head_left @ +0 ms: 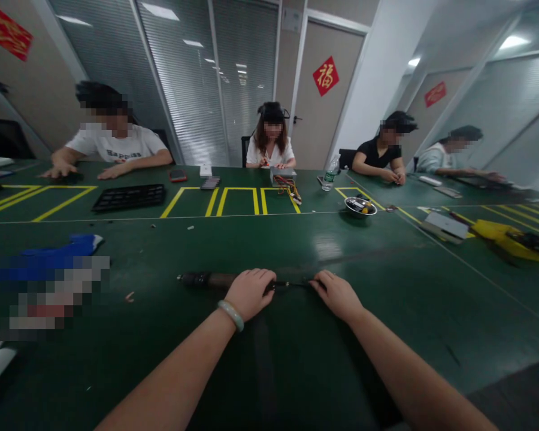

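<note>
A dark cylindrical tool with a brown middle [220,281] lies lengthwise on the green table, its metal tip pointing left. My left hand [251,292], with a pale bangle at the wrist, is wrapped round the tool's right part. Just right of that hand, a thin dark piece [296,284] with a small shiny bit runs across the gap between my hands. My right hand [336,293] has its fingers closed on the right end of this thin piece. Whether the thin piece is joined to the tool is hidden under my left hand.
Blue packaging [56,257] lies at the left of the table [206,365]. Farther back are a black keyboard [129,197], a metal box [284,175] with wires, a bottle [330,173], a bowl of parts [360,207] and a yellow bag [509,239]. Several people sit across the table.
</note>
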